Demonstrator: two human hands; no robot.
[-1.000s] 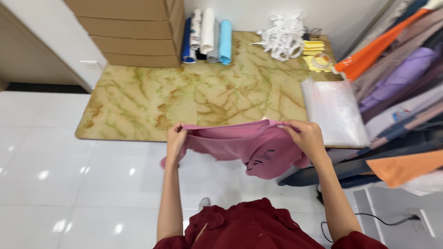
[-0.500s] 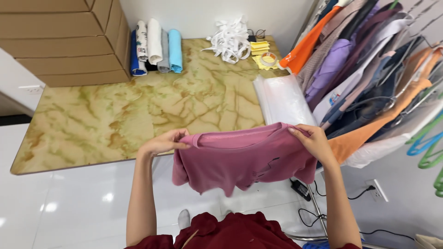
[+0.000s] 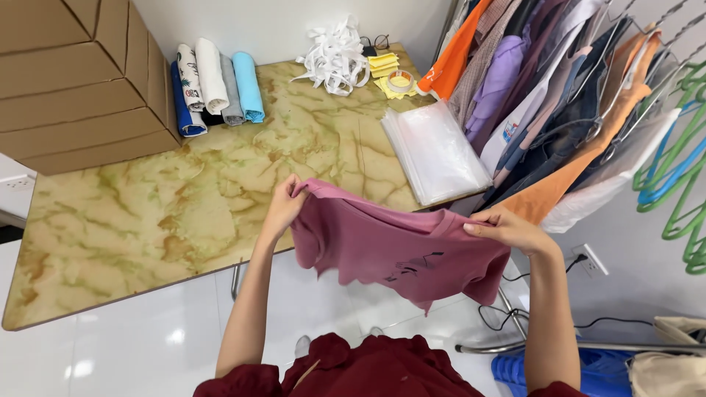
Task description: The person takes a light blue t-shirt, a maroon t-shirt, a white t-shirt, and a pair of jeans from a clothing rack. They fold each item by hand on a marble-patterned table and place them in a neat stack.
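Observation:
I hold a dusky pink T-shirt [image 3: 393, 246] stretched out in the air in front of my chest, over the near edge of a marble-patterned table [image 3: 147, 220]. My left hand [image 3: 283, 206] pinches one shoulder of the shirt above the table's edge. My right hand [image 3: 507, 229] grips the other shoulder, just off the table's right corner. The shirt hangs down between them, with a small dark print showing on its front.
Cardboard boxes [image 3: 73, 81] stand at the table's back left, beside several rolled garments [image 3: 217, 88]. White ribbon [image 3: 334, 55], yellow cloths and a tape roll [image 3: 401, 79] lie at the back. Clear plastic bags [image 3: 434, 151] sit right. A clothes rack [image 3: 566, 110] and green hangers [image 3: 680, 176] stand right.
The view has swung right and closer to the table. My hands have moved apart and spread the bunched shirt out wider, lifting it over the table's edge.

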